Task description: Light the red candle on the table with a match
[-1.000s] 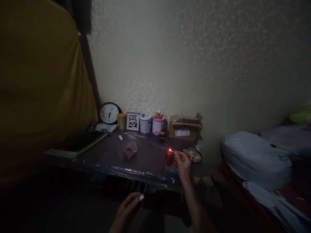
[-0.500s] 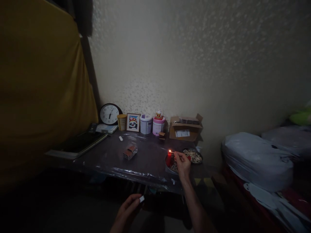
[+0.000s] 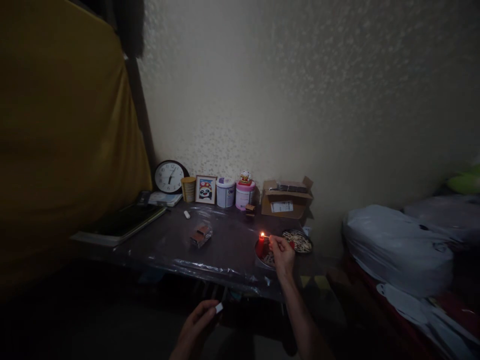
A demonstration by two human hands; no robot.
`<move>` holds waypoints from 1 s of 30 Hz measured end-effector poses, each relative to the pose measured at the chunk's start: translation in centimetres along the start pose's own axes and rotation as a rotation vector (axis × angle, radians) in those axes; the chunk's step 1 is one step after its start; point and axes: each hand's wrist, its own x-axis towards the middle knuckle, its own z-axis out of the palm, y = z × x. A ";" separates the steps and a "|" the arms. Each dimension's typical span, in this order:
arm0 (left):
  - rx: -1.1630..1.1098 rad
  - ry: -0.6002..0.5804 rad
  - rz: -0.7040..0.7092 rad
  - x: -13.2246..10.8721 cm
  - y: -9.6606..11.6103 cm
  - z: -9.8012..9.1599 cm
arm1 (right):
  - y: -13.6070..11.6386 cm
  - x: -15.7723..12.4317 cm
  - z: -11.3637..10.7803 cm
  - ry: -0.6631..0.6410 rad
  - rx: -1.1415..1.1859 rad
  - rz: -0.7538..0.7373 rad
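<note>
My right hand (image 3: pixel 282 252) pinches a thin matchstick (image 3: pixel 267 236) whose tip is at a small bright flame over the top of a red candle (image 3: pixel 261 246). The candle stands upright in a round dish (image 3: pixel 268 261) that also holds small dark bits, partly hidden by the hand. Right behind that hand lies a round dish of matchsticks (image 3: pixel 298 241). Low in front of the table, my left hand (image 3: pixel 198 320) is closed on a small box with a white end (image 3: pixel 219 307), most likely a matchbox; the fingers cover most of it.
On the table (image 3: pixel 228 245) lies a clear-wrapped pack of brown boxes (image 3: pixel 201 235), with a white piece (image 3: pixel 186 214) behind it. Along the wall stand a clock (image 3: pixel 168 176), a panda picture (image 3: pixel 205 189), tubs (image 3: pixel 225 192) and a cardboard box (image 3: pixel 286 200). White bags (image 3: pixel 397 245) sit at right.
The flame at the candle top looks slightly larger and brighter. Both hands have stayed almost in place.
</note>
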 end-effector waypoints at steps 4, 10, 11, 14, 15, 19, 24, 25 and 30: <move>0.012 0.011 0.015 0.0 0.0 0.1 | 0.0 0.1 -0.1 0.014 0.000 0.004; 0.020 -0.004 0.028 0.8 -0.7 -0.5 | -0.7 -0.1 -0.1 0.018 0.014 0.004; 0.025 -0.014 0.027 0.9 -0.8 -0.7 | -0.8 -0.1 -0.1 0.017 0.014 0.005; 0.041 -0.008 0.026 1.4 -1.2 -1.0 | -1.0 -0.2 -0.2 0.007 0.015 0.010; 0.046 0.006 0.029 1.5 -1.2 -1.0 | -1.0 -0.3 -0.3 0.002 0.017 0.010; 0.075 0.030 0.048 1.2 -1.0 -0.9 | -1.7 -0.8 -0.5 -0.011 0.025 0.005; 0.073 -0.011 0.056 0.4 -0.5 -0.7 | -4.6 -0.3 -3.1 0.028 0.047 0.000; 0.078 -0.010 0.050 0.5 -0.5 -0.7 | -5.3 0.2 -4.1 0.047 0.064 -0.005; 0.109 -0.053 0.016 1.6 -1.3 -1.5 | -6.2 3.4 -10.1 0.096 0.072 -0.027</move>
